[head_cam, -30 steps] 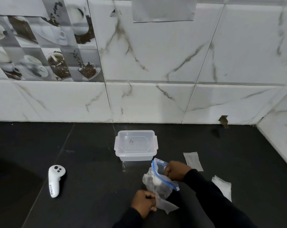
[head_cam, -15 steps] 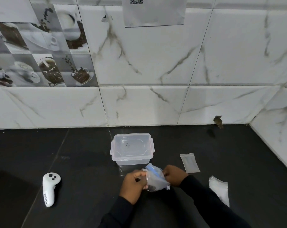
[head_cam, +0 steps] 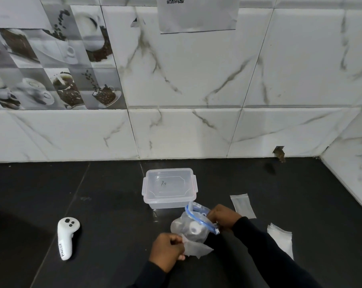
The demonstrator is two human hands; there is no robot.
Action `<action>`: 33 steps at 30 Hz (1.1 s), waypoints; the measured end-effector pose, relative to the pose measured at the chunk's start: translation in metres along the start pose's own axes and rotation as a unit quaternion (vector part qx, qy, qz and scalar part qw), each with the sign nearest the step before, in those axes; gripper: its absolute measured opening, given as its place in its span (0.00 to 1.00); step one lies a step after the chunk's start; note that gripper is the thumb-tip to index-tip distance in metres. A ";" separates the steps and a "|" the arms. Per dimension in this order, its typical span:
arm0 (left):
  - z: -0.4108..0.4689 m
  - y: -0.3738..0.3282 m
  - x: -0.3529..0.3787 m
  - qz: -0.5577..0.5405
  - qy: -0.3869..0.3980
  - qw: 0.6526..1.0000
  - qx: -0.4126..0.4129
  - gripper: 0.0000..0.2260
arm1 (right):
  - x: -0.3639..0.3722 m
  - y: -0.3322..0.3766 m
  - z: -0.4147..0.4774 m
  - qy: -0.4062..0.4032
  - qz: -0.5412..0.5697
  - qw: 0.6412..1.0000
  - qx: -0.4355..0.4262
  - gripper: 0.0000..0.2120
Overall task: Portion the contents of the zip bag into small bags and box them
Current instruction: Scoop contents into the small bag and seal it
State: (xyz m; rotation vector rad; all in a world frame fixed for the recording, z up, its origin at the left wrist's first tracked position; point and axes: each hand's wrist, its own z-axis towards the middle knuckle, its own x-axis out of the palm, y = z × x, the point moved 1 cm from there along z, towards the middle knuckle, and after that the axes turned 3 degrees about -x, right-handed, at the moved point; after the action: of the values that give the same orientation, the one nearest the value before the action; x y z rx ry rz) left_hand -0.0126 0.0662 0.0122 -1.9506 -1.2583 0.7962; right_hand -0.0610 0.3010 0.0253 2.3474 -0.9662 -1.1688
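A clear zip bag (head_cam: 191, 227) with a blue zip strip lies on the black counter between my hands, with pale round pieces showing inside. My left hand (head_cam: 168, 250) grips the bag's bottom corner. My right hand (head_cam: 223, 217) pinches the zip end on the right side. Just behind the bag stands a clear plastic box (head_cam: 169, 187) with its lid on. One small empty bag (head_cam: 242, 205) lies flat to the right of the box, and a small stack of bags (head_cam: 280, 242) lies further right, nearer me.
A white hand-held controller (head_cam: 66, 236) lies on the counter to the left. The tiled wall (head_cam: 196, 132) runs close behind the box, and a side wall closes the right end. A sheet with a QR code (head_cam: 196, 13) hangs on the wall.
My left hand has dropped from the bag's top to its bottom corner, and the bag, bunched between both hands before, is stretched out with its mouth toward my right hand.
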 end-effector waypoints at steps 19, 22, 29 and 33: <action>-0.009 0.021 0.024 -0.131 0.093 0.985 -0.065 0.11 | 0.020 -0.018 0.006 -0.041 -0.019 0.996 -0.078 0.11; -0.011 0.015 0.019 -0.077 0.083 0.993 -0.023 0.10 | 0.017 -0.016 0.003 -0.037 -0.035 0.996 -0.072 0.09; -0.027 -0.022 0.025 0.038 0.088 0.989 0.110 0.13 | 0.025 -0.005 -0.002 -0.043 -0.053 0.994 -0.083 0.13; -0.031 -0.028 0.025 0.053 0.092 0.987 0.120 0.16 | 0.020 -0.008 -0.003 -0.066 -0.037 0.995 -0.062 0.18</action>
State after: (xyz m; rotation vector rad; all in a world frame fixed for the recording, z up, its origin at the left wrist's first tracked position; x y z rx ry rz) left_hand 0.0058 0.0918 0.0489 -1.8578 -0.9128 0.7625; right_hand -0.0466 0.2926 0.0117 2.2486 -0.8278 -1.3868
